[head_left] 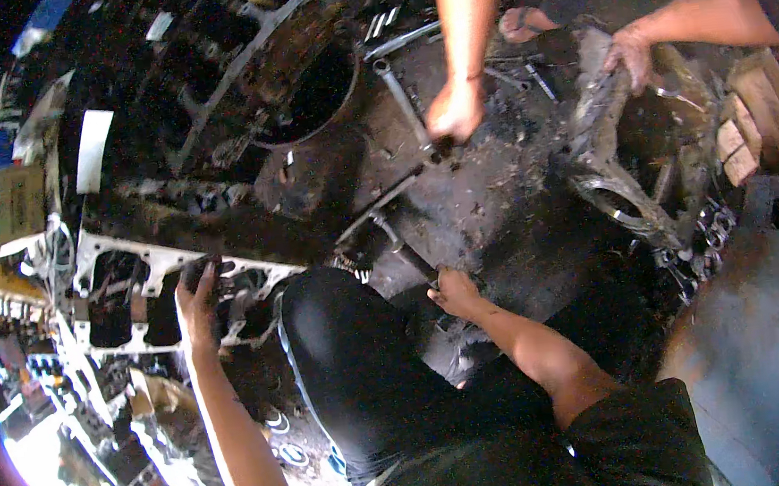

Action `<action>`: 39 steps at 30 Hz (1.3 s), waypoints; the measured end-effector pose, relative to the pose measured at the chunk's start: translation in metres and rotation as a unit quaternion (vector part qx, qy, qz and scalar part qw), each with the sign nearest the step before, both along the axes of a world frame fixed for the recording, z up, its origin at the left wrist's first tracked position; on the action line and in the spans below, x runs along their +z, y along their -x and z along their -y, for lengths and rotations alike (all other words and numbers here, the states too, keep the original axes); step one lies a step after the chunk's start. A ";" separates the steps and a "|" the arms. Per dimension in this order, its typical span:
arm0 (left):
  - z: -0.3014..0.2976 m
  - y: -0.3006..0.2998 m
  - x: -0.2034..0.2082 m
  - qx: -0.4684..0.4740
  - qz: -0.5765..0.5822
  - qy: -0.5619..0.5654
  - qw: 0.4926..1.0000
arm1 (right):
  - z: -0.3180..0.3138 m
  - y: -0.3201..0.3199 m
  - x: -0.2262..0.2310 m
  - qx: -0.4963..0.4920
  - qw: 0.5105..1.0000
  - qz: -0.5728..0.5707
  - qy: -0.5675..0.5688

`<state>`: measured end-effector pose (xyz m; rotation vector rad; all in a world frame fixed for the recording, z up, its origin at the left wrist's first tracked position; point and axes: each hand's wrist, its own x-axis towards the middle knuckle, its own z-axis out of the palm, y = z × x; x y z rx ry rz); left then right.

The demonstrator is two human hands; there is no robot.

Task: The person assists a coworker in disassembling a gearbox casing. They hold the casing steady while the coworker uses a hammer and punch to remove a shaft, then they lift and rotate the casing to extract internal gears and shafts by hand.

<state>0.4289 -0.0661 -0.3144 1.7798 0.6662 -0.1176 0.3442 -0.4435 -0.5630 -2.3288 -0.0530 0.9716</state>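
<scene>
My right hand [456,293] is wrapped round a tool [413,261] with a dark grip and a bright metal shaft. Its far end points up and left, close to a long metal bar [383,201]. I cannot make out the kind of tool. Over the pale-edged engine block [139,253] on the left, my left hand [197,311] has its fingers bent round something dark that I cannot make out. Another person's fist [457,114] is at the upper end of the bar, beside a combination wrench [403,104].
Another person's hand [628,58] rests on a grimy metal casting [603,149] at the right. Brown cardboard [756,119] and a blue-grey metal panel [771,345] lie beyond it. A large dark engine part [240,88] fills the upper left. Small metal parts litter the ground.
</scene>
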 end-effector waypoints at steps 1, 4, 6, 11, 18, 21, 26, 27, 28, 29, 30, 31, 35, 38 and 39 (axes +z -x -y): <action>0.001 -0.008 -0.006 0.043 -0.045 -0.024 0.998 | 0.007 -0.008 0.008 -0.037 0.999 0.022 0.004; 0.013 -0.022 -0.014 -0.008 -0.009 0.052 0.999 | 0.027 -0.048 0.036 -0.104 0.984 0.141 0.009; 0.027 -0.038 -0.012 -0.042 0.043 -0.032 0.998 | 0.048 -0.077 0.060 -0.162 0.969 0.166 -0.090; 0.100 -0.096 0.024 -0.111 0.103 0.024 0.988 | 0.069 -0.139 0.114 -0.186 0.911 0.320 -0.183; 0.204 -0.148 0.055 -0.298 0.193 0.009 0.935 | 0.086 -0.175 0.154 -0.156 0.943 0.284 -0.067; 0.233 -0.154 0.050 -0.309 0.177 0.031 0.934 | 0.090 -0.183 0.182 -0.173 0.920 0.335 -0.111; 0.251 -0.157 0.037 -0.306 0.103 0.028 0.946 | 0.086 -0.156 0.217 -0.214 0.869 0.446 0.010; 0.251 -0.155 0.034 -0.312 0.085 0.032 0.946 | 0.091 -0.138 0.216 -0.193 0.891 0.410 0.027; 0.250 -0.151 0.031 -0.322 0.075 0.047 0.943 | 0.098 -0.116 0.213 -0.222 0.914 0.338 -0.008; 0.252 -0.149 0.025 -0.306 0.060 0.066 0.948 | 0.108 -0.094 0.210 -0.245 0.912 0.325 -0.051; 0.254 -0.145 0.019 -0.334 0.113 0.027 0.935 | 0.119 -0.072 0.206 -0.257 0.916 0.308 0.001; 0.255 -0.144 0.015 -0.371 0.142 0.005 0.918 | 0.131 -0.054 0.202 -0.267 0.915 0.298 0.055; 0.275 -0.145 -0.006 -0.362 0.062 0.067 0.928 | 0.197 -0.001 0.205 -0.501 0.760 0.378 0.170; 0.307 -0.147 -0.021 -0.407 0.011 0.072 0.911 | 0.263 0.008 0.213 -0.591 0.623 0.449 0.247; 0.324 -0.148 -0.026 -0.426 0.055 0.044 0.902 | 0.285 0.005 0.212 -0.599 0.593 0.520 0.137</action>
